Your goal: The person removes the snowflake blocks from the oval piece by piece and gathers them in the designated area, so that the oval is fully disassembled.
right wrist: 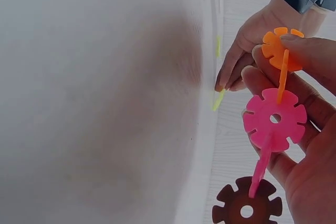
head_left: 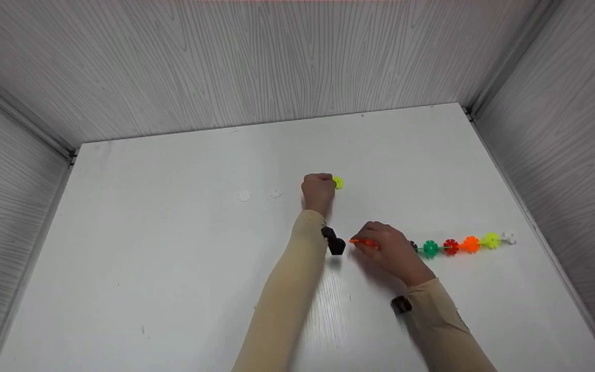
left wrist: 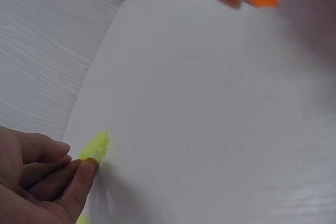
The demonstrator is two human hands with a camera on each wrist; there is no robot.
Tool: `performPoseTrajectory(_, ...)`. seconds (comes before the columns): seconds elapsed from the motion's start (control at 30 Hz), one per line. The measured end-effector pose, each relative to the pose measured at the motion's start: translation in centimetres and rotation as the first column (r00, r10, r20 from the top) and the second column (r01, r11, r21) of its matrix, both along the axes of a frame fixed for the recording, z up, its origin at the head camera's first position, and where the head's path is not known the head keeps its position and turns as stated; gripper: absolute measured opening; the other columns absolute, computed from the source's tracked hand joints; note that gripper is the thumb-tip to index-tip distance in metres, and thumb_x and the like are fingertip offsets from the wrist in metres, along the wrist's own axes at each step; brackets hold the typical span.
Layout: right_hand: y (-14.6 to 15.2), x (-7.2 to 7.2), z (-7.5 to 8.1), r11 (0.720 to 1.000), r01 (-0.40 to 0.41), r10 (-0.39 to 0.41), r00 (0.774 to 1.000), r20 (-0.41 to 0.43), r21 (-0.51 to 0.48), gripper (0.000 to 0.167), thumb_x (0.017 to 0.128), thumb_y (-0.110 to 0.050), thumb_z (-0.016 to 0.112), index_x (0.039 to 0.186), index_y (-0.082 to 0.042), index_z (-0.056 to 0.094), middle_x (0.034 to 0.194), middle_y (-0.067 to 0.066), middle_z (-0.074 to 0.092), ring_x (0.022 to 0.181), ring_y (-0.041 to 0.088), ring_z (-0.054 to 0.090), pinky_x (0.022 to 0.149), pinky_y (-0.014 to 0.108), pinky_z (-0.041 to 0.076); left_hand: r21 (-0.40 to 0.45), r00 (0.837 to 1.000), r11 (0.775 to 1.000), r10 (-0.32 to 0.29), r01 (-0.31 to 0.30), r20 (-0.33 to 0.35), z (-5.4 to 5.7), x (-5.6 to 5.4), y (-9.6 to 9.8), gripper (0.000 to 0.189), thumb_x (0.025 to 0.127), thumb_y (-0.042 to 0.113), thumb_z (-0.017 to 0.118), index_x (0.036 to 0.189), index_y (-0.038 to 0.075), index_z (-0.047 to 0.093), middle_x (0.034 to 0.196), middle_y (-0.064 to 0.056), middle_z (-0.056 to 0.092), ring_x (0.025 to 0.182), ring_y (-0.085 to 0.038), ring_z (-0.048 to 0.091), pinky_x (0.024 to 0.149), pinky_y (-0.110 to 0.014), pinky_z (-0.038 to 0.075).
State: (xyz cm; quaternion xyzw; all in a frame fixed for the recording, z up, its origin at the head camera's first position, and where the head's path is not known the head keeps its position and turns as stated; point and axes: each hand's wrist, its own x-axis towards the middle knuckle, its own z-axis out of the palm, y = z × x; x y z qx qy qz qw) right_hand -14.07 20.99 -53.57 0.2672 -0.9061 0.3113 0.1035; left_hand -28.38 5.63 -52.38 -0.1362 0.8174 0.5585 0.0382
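Observation:
My left hand [head_left: 318, 190] is stretched out over the far middle of the table. Its thumb and fingertips pinch a yellow notched plastic disc [left wrist: 97, 145], tilted up on its edge. Nearer and to the right, my right hand [head_left: 388, 248] holds one end of a chain of slotted discs. Between thumb and fingers sits its orange end disc [right wrist: 273, 51]. An edge-on orange disc and a pink disc [right wrist: 253, 120] follow, then a brown disc [right wrist: 247, 184]. Beyond the hand the chain runs right through green [head_left: 430, 249], red [head_left: 451, 247], orange, yellow and clear discs.
Two whitish discs, one at the left [head_left: 244, 196] and one closer to the left hand [head_left: 275, 194], lie flat on the white table [head_left: 173, 258]. Another yellow piece [left wrist: 82, 219] shows below the left hand. Grained panels [head_left: 277, 62] wall the back and sides.

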Motion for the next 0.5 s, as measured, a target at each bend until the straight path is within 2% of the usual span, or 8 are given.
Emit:
performPoseTrajectory(0.17, 0.0, 0.1, 0.1, 1.000, 0.014, -0.014, 1.000, 0.028, 0.006, 0.012, 0.085, -0.007, 0.077, 0.096, -0.011, 0.076, 0.091, -0.004, 0.064, 0.086, 0.016, 0.059, 0.081, 0.035, 0.054, 0.013, 0.999, 0.999, -0.033, 0.033, 0.022, 0.0, -0.1, -0.1, 0.026, 0.090, 0.008, 0.064, 0.114, 0.004, 0.072, 0.115, -0.008, 0.068, 0.115, -0.023, 0.058, 0.091, -0.028, 0.051)
performPoseTrajectory(0.27, 0.0, 0.1, 0.1, 1.000, 0.018, -0.019, 0.999, 0.035, 0.013, 0.012, 0.086, -0.007, 0.076, 0.096, -0.012, 0.076, 0.092, -0.004, 0.064, 0.086, 0.015, 0.059, 0.082, 0.035, 0.054, 0.010, 0.999, 0.999, -0.037, 0.036, 0.012, 0.1, -0.1, -0.2, 0.027, 0.091, 0.008, 0.063, 0.115, 0.003, 0.072, 0.117, -0.009, 0.067, 0.117, -0.023, 0.058, 0.093, -0.028, 0.050)
performPoseTrajectory(0.4, 0.1, 0.1, 0.2, 1.000, 0.017, -0.017, 0.999, 0.030, 0.017, 0.012, 0.086, -0.007, 0.076, 0.096, -0.012, 0.076, 0.091, -0.005, 0.064, 0.086, 0.014, 0.059, 0.081, 0.034, 0.054, 0.058, 0.999, 0.998, -0.016, 0.018, -0.030, 0.2, 0.5, -0.6, 0.025, 0.093, 0.010, 0.063, 0.115, 0.004, 0.072, 0.115, -0.007, 0.068, 0.114, -0.020, 0.060, 0.091, -0.026, 0.050)
performPoseTrajectory(0.5, 0.1, 0.1, 0.3, 1.000, 0.019, -0.020, 0.999, 0.032, 0.014, 0.012, 0.086, -0.007, 0.076, 0.097, -0.012, 0.076, 0.091, -0.004, 0.064, 0.085, 0.015, 0.059, 0.080, 0.035, 0.054, 0.127, 0.995, 0.992, -0.011, 0.023, -0.096, 0.3, 1.3, -1.0, 0.021, 0.092, 0.011, 0.065, 0.109, 0.004, 0.074, 0.107, -0.005, 0.070, 0.106, -0.017, 0.062, 0.087, -0.024, 0.051)
